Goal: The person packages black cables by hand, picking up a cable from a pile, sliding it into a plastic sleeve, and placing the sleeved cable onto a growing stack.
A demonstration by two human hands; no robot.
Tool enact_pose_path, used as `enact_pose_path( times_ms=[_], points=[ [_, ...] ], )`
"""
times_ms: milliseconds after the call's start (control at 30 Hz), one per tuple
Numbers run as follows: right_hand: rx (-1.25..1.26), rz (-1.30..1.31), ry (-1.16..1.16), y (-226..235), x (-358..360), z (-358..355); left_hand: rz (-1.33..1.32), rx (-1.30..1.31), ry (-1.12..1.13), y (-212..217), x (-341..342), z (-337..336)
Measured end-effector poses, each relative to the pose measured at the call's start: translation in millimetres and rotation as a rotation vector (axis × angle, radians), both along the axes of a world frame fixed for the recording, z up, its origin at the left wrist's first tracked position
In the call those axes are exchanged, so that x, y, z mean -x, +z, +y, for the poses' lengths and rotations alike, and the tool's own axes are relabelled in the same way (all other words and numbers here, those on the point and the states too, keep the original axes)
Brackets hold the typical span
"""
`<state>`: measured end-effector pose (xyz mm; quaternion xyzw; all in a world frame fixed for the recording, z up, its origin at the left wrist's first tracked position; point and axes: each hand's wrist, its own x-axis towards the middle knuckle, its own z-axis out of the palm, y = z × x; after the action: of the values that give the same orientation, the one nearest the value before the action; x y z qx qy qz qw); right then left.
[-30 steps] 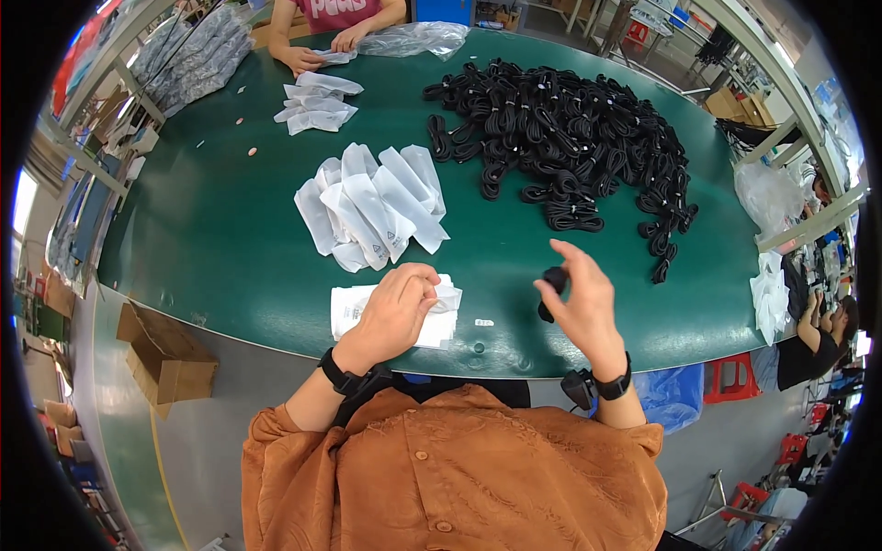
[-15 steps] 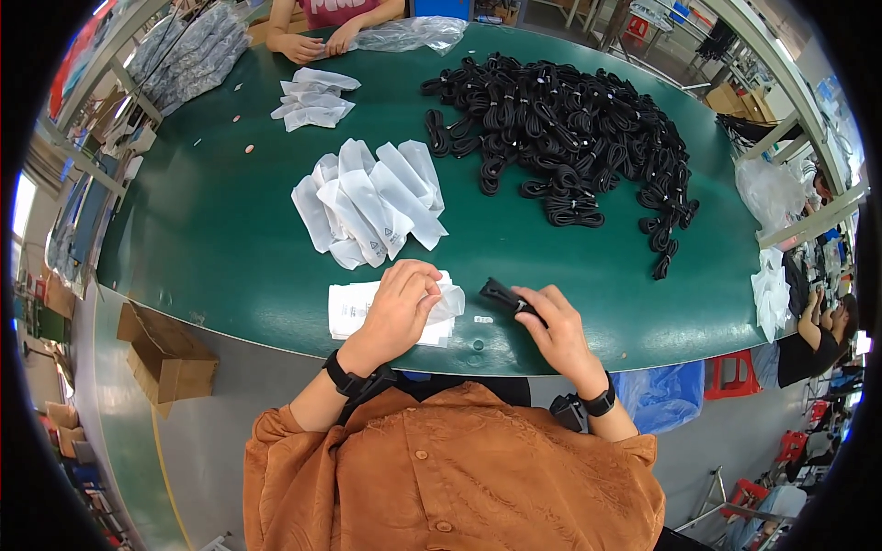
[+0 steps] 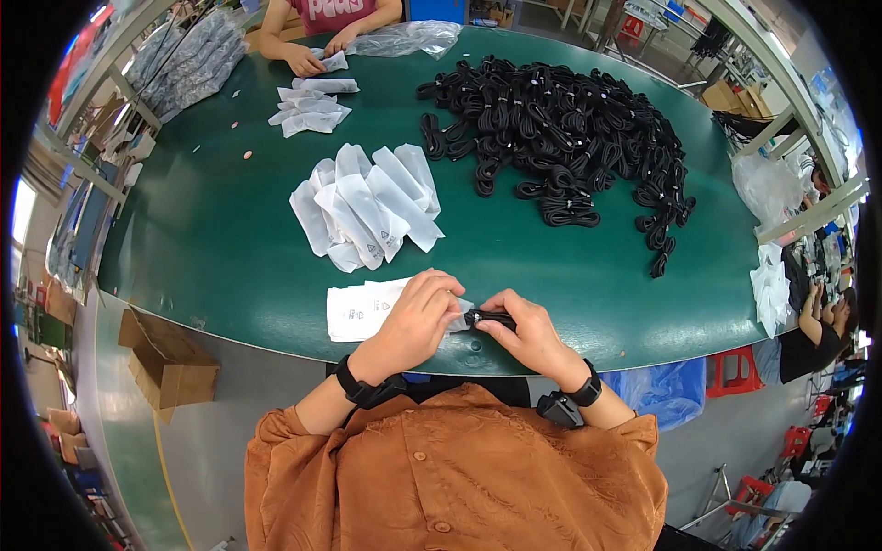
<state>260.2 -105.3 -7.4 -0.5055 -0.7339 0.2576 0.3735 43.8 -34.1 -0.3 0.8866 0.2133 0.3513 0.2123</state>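
My right hand (image 3: 530,332) grips a coiled black cable (image 3: 491,318) near the table's front edge. The cable's left end is at the mouth of a translucent white bag (image 3: 462,318), whose edge my left hand (image 3: 422,317) pinches; how far the cable is inside, my fingers hide. Under and beside my left hand lies a stack of flat white bags (image 3: 354,314) with small dark print. Beyond it sits a pile of filled white bags (image 3: 372,204). A large heap of coiled black cables (image 3: 560,129) covers the table's far right.
The green table (image 3: 220,239) curves across the view. Opposite, another person's hands (image 3: 317,57) hold a small white bag beside a smaller bag pile (image 3: 310,110) and clear plastic (image 3: 404,39). An open cardboard box (image 3: 170,363) stands on the floor at left, a red stool (image 3: 733,375) at right.
My right hand has brought the cable left to the bag at my left hand. Across the table, the other person's hands have moved to a white bag by the smaller pile.
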Motion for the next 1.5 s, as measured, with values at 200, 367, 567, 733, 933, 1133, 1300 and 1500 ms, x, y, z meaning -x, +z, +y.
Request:
enact_pose_path(
  times_ms=[200, 367, 567, 733, 933, 1133, 1300, 1500],
  points=[
    [-0.208, 0.021, 0.084, 9.2, 4.1, 12.2, -0.069, 0.26, 0.056, 15.5, 3.0, 4.2],
    [-0.244, 0.228, 0.042, 19.1, 12.2, 14.9, -0.187, 0.469, -0.01, 24.9, 6.3, 16.5],
    [-0.371, 0.159, 0.015, 39.4, 20.1, 31.6, -0.513, 0.954, -0.138, 35.7, -0.2, 28.6],
    [-0.508, 0.03, 0.034, 31.6, 17.6, 48.4, -0.508, 0.992, -0.111, 37.9, -3.0, 35.7],
    [-0.3, -0.07, -0.343, 45.7, -27.8, 69.5, -0.575, 0.72, 0.313, 41.5, 46.6, 90.8],
    [-0.074, -0.513, -0.642, -22.2, -122.5, 82.6, -0.154, 0.289, 0.342, 40.7, 52.1, 38.2],
    [0.044, -0.667, -0.633, -20.3, -106.2, 75.1, 0.079, 0.089, 0.113, -10.7, 31.6, -9.5],
    [0.043, -0.42, -0.598, -39.3, -99.3, 57.7, 0.124, -0.011, 0.196, -33.5, 26.5, -13.6]
  ],
)
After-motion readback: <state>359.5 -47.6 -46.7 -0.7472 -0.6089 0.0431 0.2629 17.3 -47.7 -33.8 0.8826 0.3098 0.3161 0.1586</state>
